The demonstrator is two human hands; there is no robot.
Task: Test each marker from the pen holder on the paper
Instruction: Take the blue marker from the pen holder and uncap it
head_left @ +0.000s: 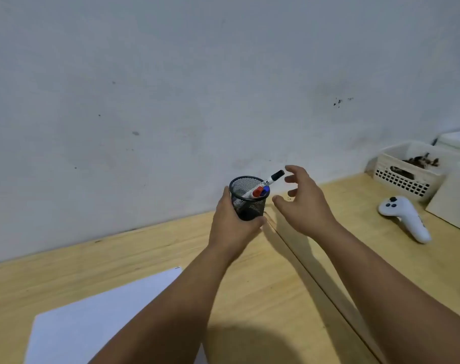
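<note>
the left hand [232, 227] grips the black mesh pen holder [248, 198] with three markers inside; the right hand [303, 203] is open and empty, just beside the black-capped marker [272, 178].

Pale wooden desk [263, 298] set against a grey-white wall [171, 88] marked with small dark specks. A seam runs diagonally across the desk surface. At the right, a white handheld controller [404, 218] lies on the desk, its dark buttons facing up. Behind it, near the wall, stands a cream perforated basket [407, 177] holding brownish, indistinct contents. Just right of the basket, a pale box [457, 200], cut off by the frame edge. A white object [457, 141] sits behind the basket, only partly visible.
</note>
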